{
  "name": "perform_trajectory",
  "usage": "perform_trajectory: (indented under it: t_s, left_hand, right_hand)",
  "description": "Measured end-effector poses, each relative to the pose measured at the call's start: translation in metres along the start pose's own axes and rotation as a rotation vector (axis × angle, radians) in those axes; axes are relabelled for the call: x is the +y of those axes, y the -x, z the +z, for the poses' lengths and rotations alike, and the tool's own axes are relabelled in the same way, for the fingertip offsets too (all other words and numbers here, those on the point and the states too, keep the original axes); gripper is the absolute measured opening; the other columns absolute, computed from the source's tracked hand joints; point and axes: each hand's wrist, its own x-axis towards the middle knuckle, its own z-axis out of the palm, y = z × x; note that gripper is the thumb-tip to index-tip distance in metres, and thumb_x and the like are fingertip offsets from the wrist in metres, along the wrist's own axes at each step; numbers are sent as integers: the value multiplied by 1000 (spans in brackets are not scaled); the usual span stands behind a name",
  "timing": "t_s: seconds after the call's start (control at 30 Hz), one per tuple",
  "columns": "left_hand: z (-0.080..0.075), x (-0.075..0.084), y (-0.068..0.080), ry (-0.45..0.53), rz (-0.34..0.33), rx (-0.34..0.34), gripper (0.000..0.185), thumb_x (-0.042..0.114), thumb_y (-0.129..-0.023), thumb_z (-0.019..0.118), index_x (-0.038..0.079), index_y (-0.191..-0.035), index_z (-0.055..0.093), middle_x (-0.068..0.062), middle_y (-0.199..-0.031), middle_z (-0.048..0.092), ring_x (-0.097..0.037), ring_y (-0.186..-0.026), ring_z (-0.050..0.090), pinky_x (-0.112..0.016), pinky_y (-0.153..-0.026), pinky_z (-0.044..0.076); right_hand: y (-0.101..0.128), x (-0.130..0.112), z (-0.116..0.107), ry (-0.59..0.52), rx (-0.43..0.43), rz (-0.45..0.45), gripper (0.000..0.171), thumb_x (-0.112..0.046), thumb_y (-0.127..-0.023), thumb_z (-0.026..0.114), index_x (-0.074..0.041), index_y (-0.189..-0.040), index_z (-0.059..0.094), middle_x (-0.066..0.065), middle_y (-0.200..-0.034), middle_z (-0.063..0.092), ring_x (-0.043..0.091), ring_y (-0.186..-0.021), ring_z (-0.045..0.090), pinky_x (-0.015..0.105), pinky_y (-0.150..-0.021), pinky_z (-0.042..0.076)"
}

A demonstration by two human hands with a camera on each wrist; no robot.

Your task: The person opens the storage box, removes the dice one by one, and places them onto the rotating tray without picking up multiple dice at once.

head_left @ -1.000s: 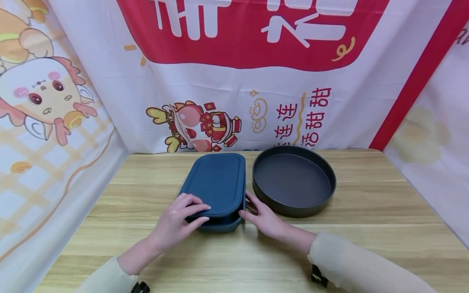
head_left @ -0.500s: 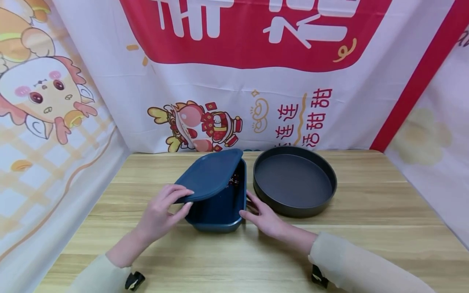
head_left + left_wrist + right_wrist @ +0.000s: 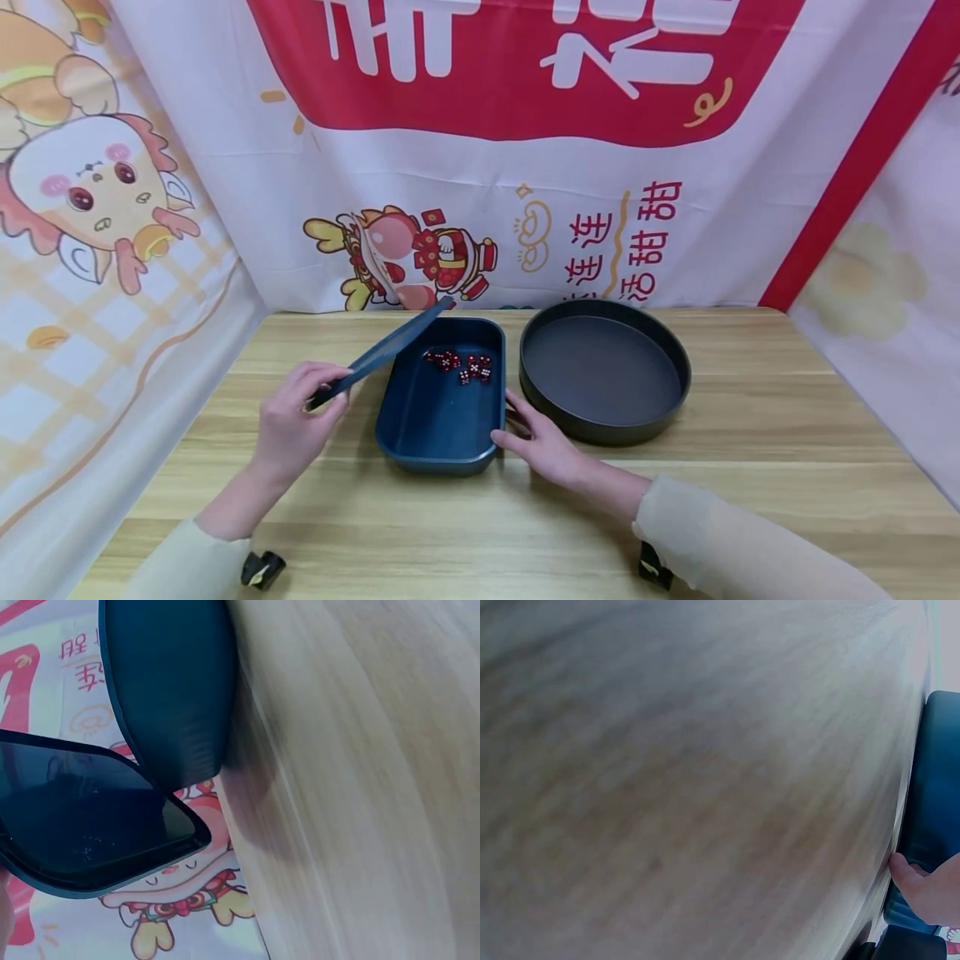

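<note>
My left hand (image 3: 296,417) pinches the near edge of a dark blue rectangular lid (image 3: 390,343), thumb below and fingers above. The lid is tilted steeply, raised beyond the left side of a blue rectangular box (image 3: 442,421). Its underside (image 3: 82,817) faces the left wrist camera, beside the box's outer wall (image 3: 169,682). Several red dice (image 3: 480,367) with white pips lie at the far end inside the box. My right hand (image 3: 543,450) rests against the box's right wall, thumb near the front corner; the right wrist view catches part of that hand (image 3: 934,892) on the wall.
Close to the right of the box stands a round black pan (image 3: 603,367). Both sit on a wood-grain table (image 3: 735,417). A printed cloth (image 3: 480,167) hangs along the table's back edge, with more cloth at either side.
My left hand has lifted the lid off the box and swung it left, tipping it steeply. The dice inside have come into sight. My right hand has stayed at the box's right wall.
</note>
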Motion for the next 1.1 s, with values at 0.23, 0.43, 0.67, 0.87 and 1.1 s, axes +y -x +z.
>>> perform_trajectory:
  t_s: [0.23, 0.43, 0.67, 0.87, 1.1]
  left_hand:
    - [-8, -3, 7, 0, -151, 28, 27, -22, -69, 66, -8, -93, 68, -14, -90, 65, -8, -82, 62, -12, -68, 51]
    - [-12, -3, 11, -65, -233, 50, 26, -21, -73, 70, -6, -94, 67, -13, -88, 65, 1, -85, 58, -9, -66, 48]
    - [-22, 0, 11, -97, -332, 66, 32, -21, -78, 64, -13, -109, 57, -20, -90, 61, 3, -86, 52, -5, -62, 45]
    - [-39, -11, 22, -110, -399, 22, 57, -19, -80, 61, -6, -133, 43, -15, -93, 56, 2, -83, 50, -6, -56, 45]
    - [-56, -21, 32, -195, -322, -28, 80, -19, -73, 61, 5, -145, 34, -19, -90, 55, 0, -82, 45, -9, -47, 41]
  right_hand:
    - [0, 0, -1, -3, 12, 27, 69, -22, -97, 62, -9, -154, 25, 19, -152, 33, 40, -136, 35, 53, -105, 34]
    - [3, 0, -1, 31, 24, 44, 70, -23, -96, 62, -9, -154, 25, 20, -151, 35, 40, -136, 36, 55, -103, 36]
    - [2, -3, 0, 56, 41, 60, 70, -23, -96, 63, -11, -154, 26, 19, -150, 37, 40, -135, 36, 54, -103, 36]
    - [0, -3, 2, 70, 45, 46, 70, -22, -96, 64, -9, -153, 26, 20, -149, 38, 39, -135, 37, 52, -104, 36]
    - [0, -3, 1, 76, 45, 49, 71, -22, -95, 64, -9, -154, 26, 19, -148, 40, 38, -134, 39, 52, -103, 37]
